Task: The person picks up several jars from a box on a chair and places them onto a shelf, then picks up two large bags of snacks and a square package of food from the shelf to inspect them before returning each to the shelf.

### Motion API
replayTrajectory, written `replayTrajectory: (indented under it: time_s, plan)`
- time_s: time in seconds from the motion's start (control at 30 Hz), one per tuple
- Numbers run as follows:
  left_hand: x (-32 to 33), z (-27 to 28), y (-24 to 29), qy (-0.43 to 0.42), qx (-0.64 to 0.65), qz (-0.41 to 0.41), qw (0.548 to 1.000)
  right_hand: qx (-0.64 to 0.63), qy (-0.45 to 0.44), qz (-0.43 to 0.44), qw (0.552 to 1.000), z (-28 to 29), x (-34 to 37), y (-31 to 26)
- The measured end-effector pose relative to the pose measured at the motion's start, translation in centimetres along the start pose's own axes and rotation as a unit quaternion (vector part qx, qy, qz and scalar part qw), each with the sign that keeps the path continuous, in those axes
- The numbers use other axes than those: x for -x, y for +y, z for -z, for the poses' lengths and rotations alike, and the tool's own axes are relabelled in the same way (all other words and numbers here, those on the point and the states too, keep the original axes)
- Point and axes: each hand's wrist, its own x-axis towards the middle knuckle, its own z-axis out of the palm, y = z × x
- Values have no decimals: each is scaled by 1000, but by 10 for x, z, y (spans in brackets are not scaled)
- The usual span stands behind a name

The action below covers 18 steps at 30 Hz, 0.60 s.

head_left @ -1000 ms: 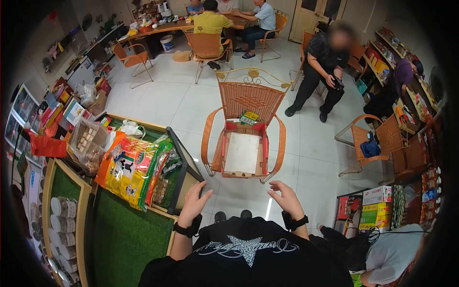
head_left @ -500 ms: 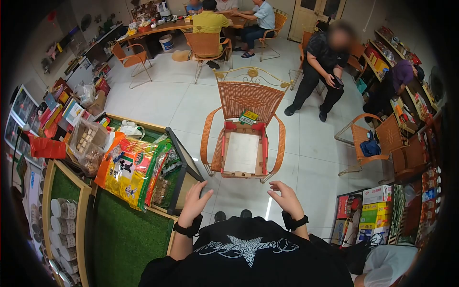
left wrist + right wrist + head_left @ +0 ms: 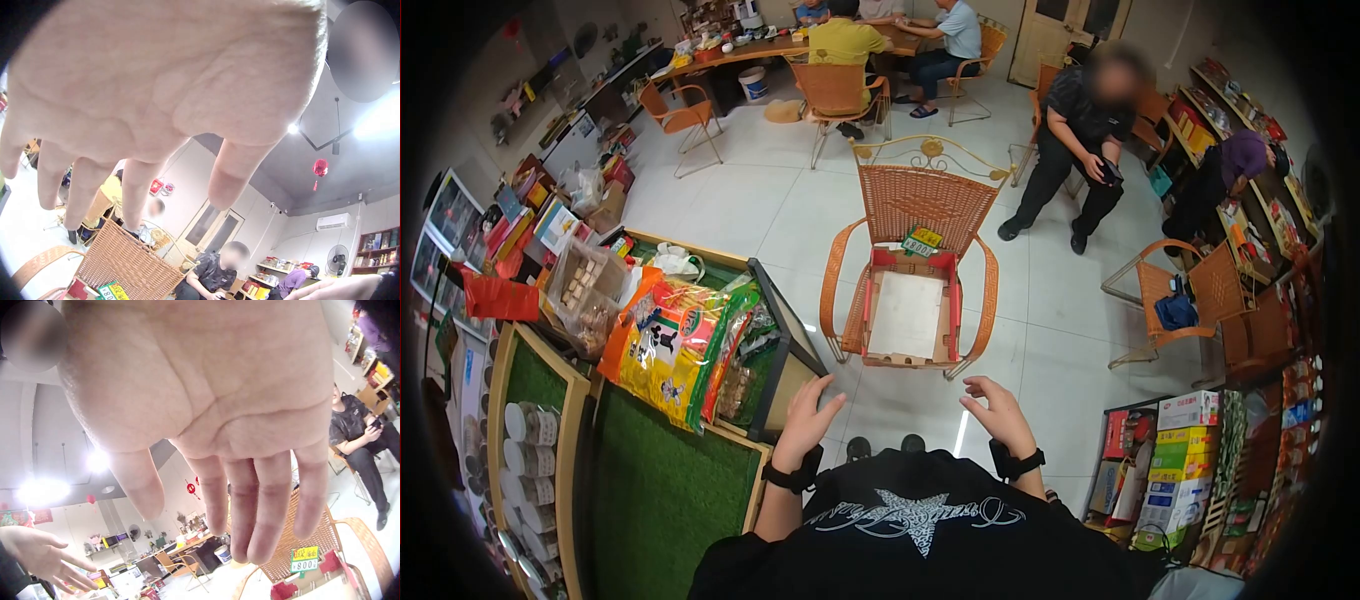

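My left hand (image 3: 807, 420) is held out in the air, its fingers spread and relaxed, with nothing in its grasp. Opposite it, my right hand (image 3: 1000, 415) hovers palm inward with loosely bent fingers, likewise holding nothing. Between and beyond them stands a woven rattan armchair (image 3: 930, 200). On its seat lies a shallow red cardboard box (image 3: 912, 320) with a pale bottom. Small green and yellow number plates (image 3: 921, 240) lean at the box's back edge. The wrist views show the left palm (image 3: 162, 81) and the right palm (image 3: 212, 387) bare.
At left, a green-lined display counter (image 3: 665, 500) bears a large yellow-orange bag (image 3: 662, 350). Stacked cartons (image 3: 1180, 460) stand at right. Another rattan chair (image 3: 1190, 300) holds a blue bag. A seated person (image 3: 1080, 140) is at back right; others sit around a table (image 3: 750, 50).
Both hands keep the same pose. The person in light clothing at lower right has moved mostly out of view, uncovering more of the cartons. The head view has shifted slightly.
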Motion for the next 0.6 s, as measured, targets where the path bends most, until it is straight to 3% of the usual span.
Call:
replayTrajectory:
  time_s: [0.5,0.6]
  plan:
    - [8,-12,-3,30,-14,-19,999,0,-28,17,999,4,-3,6]
    - [16,-14,-3,49,-29,11,998,-3,-58,26,998,1,-10,5]
